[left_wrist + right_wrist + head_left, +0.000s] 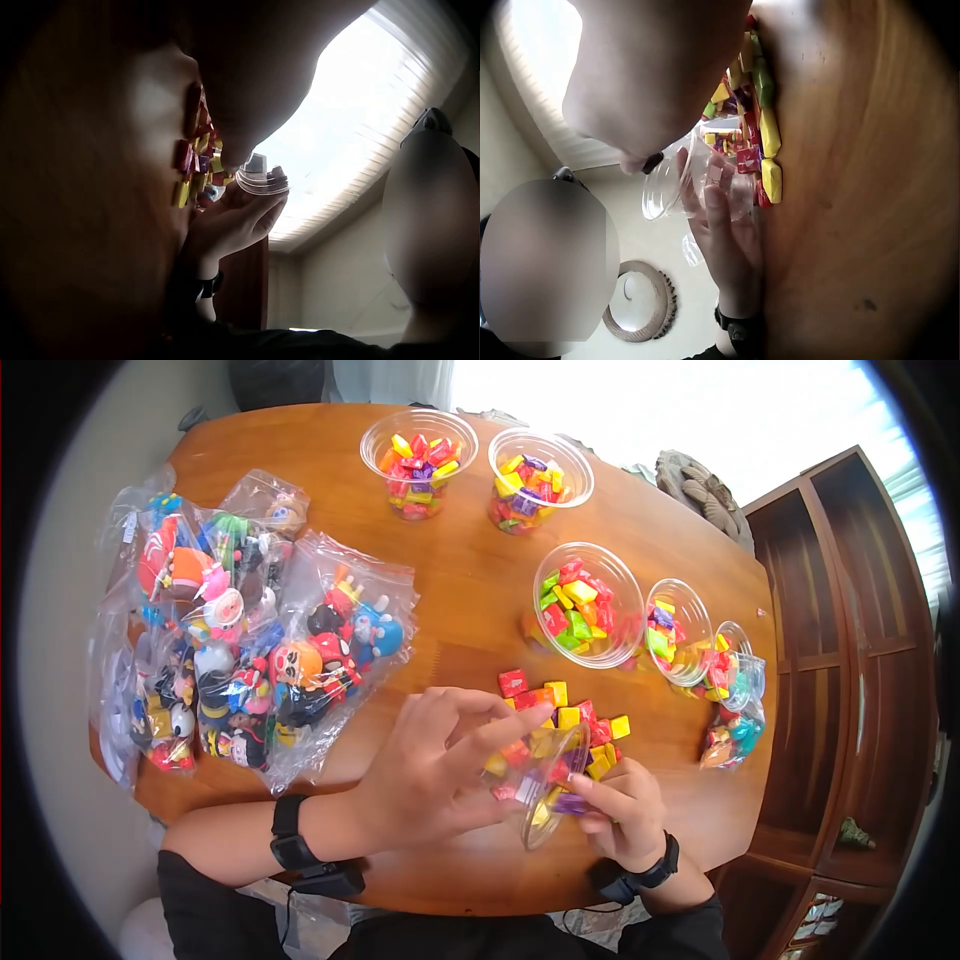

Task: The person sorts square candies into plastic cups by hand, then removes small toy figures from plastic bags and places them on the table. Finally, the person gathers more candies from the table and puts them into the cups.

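The left hand (430, 770) curls round a tilted clear cup (535, 790), at the near side of the candy pile (600, 733); the right hand (628, 815) pinches a purple candy (570, 803) at the cup's rim. Well beyond the pile stand two filled cups (418, 475); three more cups (585, 605) run from just beyond it rightward to a small bag (735, 738). Left of the pile lie bagged figures (240, 650)

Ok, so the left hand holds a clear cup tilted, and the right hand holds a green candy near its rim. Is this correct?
Not quite: the candy in the right hand is purple, not green, as the head view shows. The left hand does hold the clear cup tilted.
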Motion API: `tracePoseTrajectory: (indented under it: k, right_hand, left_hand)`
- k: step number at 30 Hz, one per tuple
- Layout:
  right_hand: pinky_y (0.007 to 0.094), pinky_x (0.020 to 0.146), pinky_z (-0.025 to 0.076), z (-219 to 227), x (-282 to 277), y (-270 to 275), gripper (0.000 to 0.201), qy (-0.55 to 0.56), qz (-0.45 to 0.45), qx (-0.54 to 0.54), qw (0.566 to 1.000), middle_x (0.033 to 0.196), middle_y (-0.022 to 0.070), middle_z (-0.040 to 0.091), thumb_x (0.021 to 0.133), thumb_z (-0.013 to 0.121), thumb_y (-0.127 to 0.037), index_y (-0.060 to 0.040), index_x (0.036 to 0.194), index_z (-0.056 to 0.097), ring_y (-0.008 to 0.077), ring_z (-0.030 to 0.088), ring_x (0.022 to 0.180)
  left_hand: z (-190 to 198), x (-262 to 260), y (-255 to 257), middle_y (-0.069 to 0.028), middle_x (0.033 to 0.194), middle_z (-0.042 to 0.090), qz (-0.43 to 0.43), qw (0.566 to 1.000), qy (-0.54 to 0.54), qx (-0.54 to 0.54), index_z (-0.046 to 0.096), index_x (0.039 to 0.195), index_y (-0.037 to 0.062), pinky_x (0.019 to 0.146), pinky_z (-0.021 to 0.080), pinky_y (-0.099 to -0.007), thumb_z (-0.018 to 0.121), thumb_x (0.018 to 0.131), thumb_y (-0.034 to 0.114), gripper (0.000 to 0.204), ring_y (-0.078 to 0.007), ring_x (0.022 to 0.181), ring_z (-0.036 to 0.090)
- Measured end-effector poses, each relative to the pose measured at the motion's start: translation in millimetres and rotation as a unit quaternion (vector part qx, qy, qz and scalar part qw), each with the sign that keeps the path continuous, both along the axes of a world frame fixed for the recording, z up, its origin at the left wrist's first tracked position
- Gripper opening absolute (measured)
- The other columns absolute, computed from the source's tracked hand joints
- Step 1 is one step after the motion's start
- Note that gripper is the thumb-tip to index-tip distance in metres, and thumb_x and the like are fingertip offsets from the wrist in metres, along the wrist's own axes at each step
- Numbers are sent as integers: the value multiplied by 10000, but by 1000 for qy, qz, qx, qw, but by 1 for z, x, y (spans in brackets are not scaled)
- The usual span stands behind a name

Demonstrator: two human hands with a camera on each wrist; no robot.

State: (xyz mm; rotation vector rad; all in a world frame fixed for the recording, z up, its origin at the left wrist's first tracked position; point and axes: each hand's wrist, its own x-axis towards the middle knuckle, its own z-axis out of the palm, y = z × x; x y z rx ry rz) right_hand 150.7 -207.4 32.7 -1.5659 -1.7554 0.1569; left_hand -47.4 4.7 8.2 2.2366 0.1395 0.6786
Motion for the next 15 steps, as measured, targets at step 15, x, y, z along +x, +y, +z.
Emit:
tracePoseTrajectory:
  k: [15]
  right_hand:
    - [255, 639, 520, -28, -6, 1, 317, 201, -137, 88, 966, 1017, 215, 701, 1195, 465, -228, -93, 1434, 305, 170, 655, 725]
  left_hand:
    - [0, 1, 1, -116, 1312, 636, 0, 999, 0, -55, 556, 1602, 160, 976, 468, -464, 950, 764, 241, 930, -328, 1178, 621]
